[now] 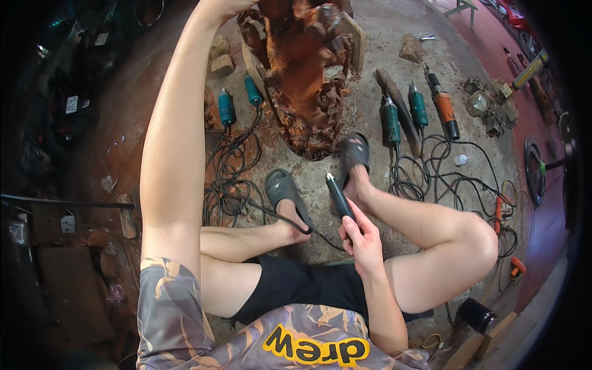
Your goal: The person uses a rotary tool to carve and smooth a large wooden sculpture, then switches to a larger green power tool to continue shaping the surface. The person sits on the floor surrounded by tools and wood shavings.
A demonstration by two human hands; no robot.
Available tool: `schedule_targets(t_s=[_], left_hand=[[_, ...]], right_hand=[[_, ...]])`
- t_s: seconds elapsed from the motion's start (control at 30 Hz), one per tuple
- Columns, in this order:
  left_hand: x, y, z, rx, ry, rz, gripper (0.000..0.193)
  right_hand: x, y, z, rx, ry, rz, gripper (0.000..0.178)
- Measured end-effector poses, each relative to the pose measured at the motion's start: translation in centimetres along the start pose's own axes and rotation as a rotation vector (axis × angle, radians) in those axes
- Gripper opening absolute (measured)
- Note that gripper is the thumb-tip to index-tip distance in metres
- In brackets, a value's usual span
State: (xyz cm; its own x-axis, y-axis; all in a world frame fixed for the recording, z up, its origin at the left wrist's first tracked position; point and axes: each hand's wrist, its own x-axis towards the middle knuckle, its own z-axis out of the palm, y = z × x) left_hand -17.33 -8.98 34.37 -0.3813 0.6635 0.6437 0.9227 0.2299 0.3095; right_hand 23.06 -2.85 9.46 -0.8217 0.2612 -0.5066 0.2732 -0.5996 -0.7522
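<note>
My right hand [362, 237] is wrapped round a black rotary carving tool [338, 196]. The tool's bright metal tip points up and away, toward the foot of a carved reddish-brown block of wood [303, 86]. A gap separates the tip from the wood. My left arm stretches far forward, and my left hand [229, 5] is at the upper edge of the picture beside the top of the block. Its fingers are cut off from view, so I cannot see whether they touch the wood. The block stands between and beyond my sandalled feet.
Teal die grinders [227, 108] with tangled black cords [231, 166] lie left of the wood. To the right lie green grinders [391, 120], an orange-and-black grinder [445, 111] and a dark stick [398, 102]. Wood offcuts [411, 48] and a power strip [501, 211] are on the floor.
</note>
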Motion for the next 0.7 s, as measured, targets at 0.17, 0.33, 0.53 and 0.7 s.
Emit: schedule_targets(t_s=[0.17,0.33,0.53,0.7], left_hand=[[0.0,-0.1,4.4,-0.447,0.345,-0.153,0.020],[-2.5,2.7,5.3,-0.210,0.535,-0.152,0.011],[-0.6,5.6,9.5,0.439,0.892,-0.174,0.016],[0.5,5.5,8.7,0.437,0.680,-0.260,0.032]], right_hand=[[-1.1,0.1,0.1,0.126,0.064,-0.104,0.054],[1.5,-0.7,-0.5,0.224,0.221,-0.226,0.052],[1.8,-0.7,-1.0,0.288,0.327,-0.230,0.056],[1.3,-0.9,-2.1,0.287,0.368,-0.244,0.059]])
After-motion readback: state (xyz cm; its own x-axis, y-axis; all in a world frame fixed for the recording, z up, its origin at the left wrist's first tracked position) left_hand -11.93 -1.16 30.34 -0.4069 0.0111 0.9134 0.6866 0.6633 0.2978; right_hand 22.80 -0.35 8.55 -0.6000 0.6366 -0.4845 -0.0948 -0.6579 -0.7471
